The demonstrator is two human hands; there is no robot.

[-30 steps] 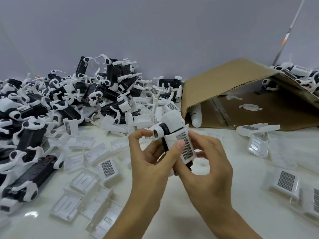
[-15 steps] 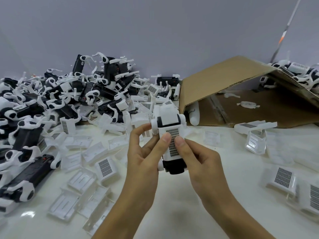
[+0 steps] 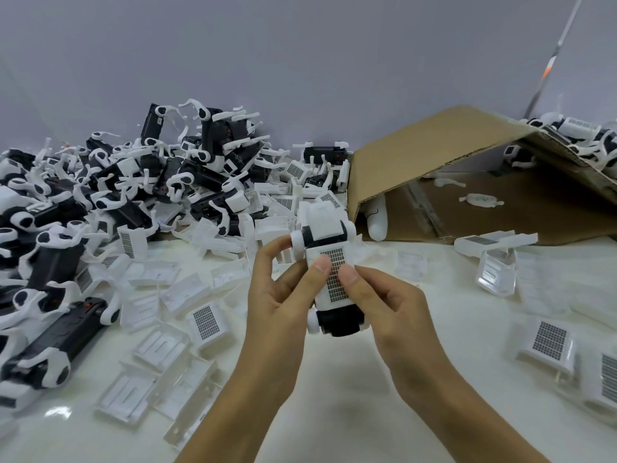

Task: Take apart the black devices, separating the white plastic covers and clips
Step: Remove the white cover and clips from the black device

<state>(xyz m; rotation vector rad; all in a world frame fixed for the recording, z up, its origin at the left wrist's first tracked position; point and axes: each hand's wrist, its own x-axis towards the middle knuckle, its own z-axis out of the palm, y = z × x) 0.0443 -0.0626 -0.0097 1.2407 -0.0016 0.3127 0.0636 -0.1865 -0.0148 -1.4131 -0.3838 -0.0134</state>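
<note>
1. The left hand (image 3: 283,295) and right hand (image 3: 384,305) hold one device (image 3: 329,265) between them, raised above the table (image 3: 334,379), near the middle of the view.
2. The device stands roughly lengthwise away from the person: its black body shows at the near end and as a band near the far end, with a white cover (image 3: 332,279) carrying a grid label on top.
3. The left hand's fingers are curled round the device's left side, its thumb pressing on the label's left edge.
4. The right hand grips the right side, thumb tip on the label beside the left thumb; the fingers underneath are hidden, so how far they wrap I cannot tell.
5. A heap of devices (image 3: 110,202) with white clips lies at the left, up to the wall.
6. Loose covers (image 3: 160,349) are scattered on the table left of the hands; more labelled covers (image 3: 547,342) lie at the right.
7. A cardboard box (image 3: 450,168) lies open on its side behind the hands, with a few white parts inside, perhaps clips.
</note>
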